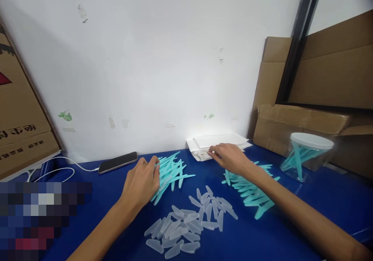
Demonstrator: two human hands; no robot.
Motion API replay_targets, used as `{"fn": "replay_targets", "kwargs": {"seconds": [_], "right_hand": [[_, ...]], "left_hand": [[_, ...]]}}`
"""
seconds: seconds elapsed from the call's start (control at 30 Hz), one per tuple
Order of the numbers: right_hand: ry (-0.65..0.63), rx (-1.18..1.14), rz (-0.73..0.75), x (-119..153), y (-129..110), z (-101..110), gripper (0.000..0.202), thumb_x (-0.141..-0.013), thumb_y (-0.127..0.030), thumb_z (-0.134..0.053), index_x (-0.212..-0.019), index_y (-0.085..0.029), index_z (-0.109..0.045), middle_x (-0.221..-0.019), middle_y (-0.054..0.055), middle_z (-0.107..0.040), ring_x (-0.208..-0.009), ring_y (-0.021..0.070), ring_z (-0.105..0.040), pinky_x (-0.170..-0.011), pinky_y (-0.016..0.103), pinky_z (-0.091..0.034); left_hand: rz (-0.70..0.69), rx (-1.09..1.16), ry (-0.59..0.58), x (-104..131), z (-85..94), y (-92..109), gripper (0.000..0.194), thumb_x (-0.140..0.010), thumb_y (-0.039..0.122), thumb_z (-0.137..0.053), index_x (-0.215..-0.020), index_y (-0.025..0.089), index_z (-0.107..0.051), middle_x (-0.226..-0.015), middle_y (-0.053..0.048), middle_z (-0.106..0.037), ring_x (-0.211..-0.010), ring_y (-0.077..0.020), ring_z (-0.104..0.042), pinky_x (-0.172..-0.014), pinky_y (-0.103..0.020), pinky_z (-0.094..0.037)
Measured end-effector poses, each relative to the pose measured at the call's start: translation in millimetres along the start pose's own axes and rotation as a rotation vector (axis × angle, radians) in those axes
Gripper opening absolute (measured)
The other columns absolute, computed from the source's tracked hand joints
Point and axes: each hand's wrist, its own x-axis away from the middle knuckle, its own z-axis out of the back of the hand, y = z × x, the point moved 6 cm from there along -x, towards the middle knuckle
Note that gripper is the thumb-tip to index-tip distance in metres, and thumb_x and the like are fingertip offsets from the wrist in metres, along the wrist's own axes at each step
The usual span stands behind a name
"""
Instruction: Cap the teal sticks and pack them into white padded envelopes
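My left hand (143,180) rests at the left side of a pile of slim turquoise plastic sticks (171,171), which look like eyebrow razors. Its fingers curl against the near sticks, and the fingertips are partly hidden. My right hand (229,157) is over the far end of a second group of turquoise sticks (250,189), in front of a white paper stack (201,153). Thumb and fingers come together in a pinch; whether anything small is between them cannot be seen. Between my forearms lie many loose translucent plastic covers (177,230), spread on the blue tabletop (116,199).
A clear jar with a white lid (311,141) holds turquoise sticks at the right. At the back left lies a phone (118,162) with a white cable (78,165). Cardboard boxes (300,125) stand on the right, another box (23,109) on the left. A white wall closes the back.
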Motion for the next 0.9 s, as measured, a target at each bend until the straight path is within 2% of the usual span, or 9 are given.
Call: {"fn": "replay_targets", "kwargs": {"seconds": [0.13, 0.23, 0.33, 0.47, 0.57, 0.63, 0.73, 0.9], "right_hand": [[-0.014, -0.001, 0.066, 1.0, -12.4, -3.4, 0.035, -0.104, -0.036, -0.040, -0.094, -0.020, -0.070, -0.081, 0.008, -0.073, -0.071, 0.0208, -0.066, -0.057, 0.027, -0.033], [-0.031, 0.046, 0.040, 0.9, -10.6, -4.1, 0.040, -0.103, -0.037, -0.040, -0.082, -0.018, -0.067, -0.073, 0.008, -0.071, -0.063, 0.0194, -0.063, -0.054, 0.028, -0.027], [-0.060, 0.088, -0.010, 0.7, -3.9, -4.6, 0.048, -0.104, -0.040, -0.038, -0.070, -0.017, -0.063, -0.067, 0.008, -0.069, -0.057, 0.0178, -0.060, -0.052, 0.028, -0.023], [-0.088, 0.107, -0.028, 0.8, -3.5, -4.5, 0.051, -0.104, -0.041, -0.037, -0.069, -0.017, -0.063, -0.066, 0.008, -0.068, -0.058, 0.0181, -0.061, -0.052, 0.029, -0.022], [-0.102, 0.100, -0.011, 1.1, -8.2, -6.3, 0.048, -0.104, -0.040, -0.037, -0.073, -0.017, -0.065, -0.067, 0.008, -0.068, -0.059, 0.0185, -0.062, -0.052, 0.028, -0.024], [-0.109, 0.092, -0.002, 1.4, -10.3, -8.6, 0.046, -0.104, -0.040, -0.038, -0.077, -0.018, -0.067, -0.069, 0.008, -0.069, -0.060, 0.0192, -0.063, -0.052, 0.028, -0.026], [-0.117, 0.067, 0.009, 1.8, -11.2, -12.1, 0.043, -0.103, -0.041, -0.039, -0.083, -0.018, -0.069, -0.072, 0.008, -0.071, -0.062, 0.0198, -0.064, -0.053, 0.027, -0.029], [-0.130, 0.040, 0.016, 2.5, -11.0, -14.1, 0.044, -0.104, -0.044, -0.039, -0.086, -0.018, -0.070, -0.074, 0.009, -0.071, -0.063, 0.0197, -0.065, -0.054, 0.026, -0.032]], "left_hand": [[-0.035, -0.037, -0.046, 1.9, -6.6, 3.0, 0.024, -0.097, 0.024, -0.036, -0.093, 0.019, -0.059, -0.086, -0.011, -0.062, -0.096, -0.0296, -0.057, -0.057, -0.030, -0.038], [-0.050, -0.048, -0.041, 3.9, -10.5, 4.9, 0.027, -0.096, 0.024, -0.039, -0.092, 0.015, -0.064, -0.093, -0.014, -0.063, -0.100, -0.0312, -0.054, -0.069, -0.034, -0.046], [-0.064, -0.001, -0.014, 5.4, -12.1, 9.6, 0.032, -0.097, 0.031, -0.041, -0.106, 0.013, -0.066, -0.101, -0.016, -0.064, -0.104, -0.0321, -0.054, -0.082, -0.040, -0.048], [-0.138, 0.113, -0.041, 9.7, -19.1, 22.9, 0.046, -0.098, 0.046, -0.041, -0.125, 0.015, -0.062, -0.125, -0.017, -0.060, -0.120, -0.0341, -0.050, -0.098, -0.049, -0.044], [-0.179, 0.151, -0.128, 14.7, -30.9, 30.2, 0.060, -0.095, 0.059, -0.041, -0.140, 0.022, -0.052, -0.147, -0.015, -0.047, -0.140, -0.0390, -0.035, -0.109, -0.059, -0.035], [-0.181, 0.164, -0.190, 17.2, -38.5, 31.7, 0.065, -0.094, 0.063, -0.039, -0.145, 0.023, -0.048, -0.153, -0.015, -0.041, -0.145, -0.0404, -0.028, -0.111, -0.062, -0.031], [-0.194, 0.161, -0.203, 17.4, -41.7, 31.8, 0.059, -0.096, 0.055, -0.040, -0.143, 0.019, -0.050, -0.149, -0.017, -0.046, -0.141, -0.0390, -0.035, -0.111, -0.060, -0.034], [-0.252, 0.127, -0.102, 14.3, -34.8, 30.6, 0.041, -0.095, 0.034, -0.047, -0.129, 0.016, -0.062, -0.133, -0.017, -0.059, -0.129, -0.0345, -0.049, -0.106, -0.053, -0.042]]}}
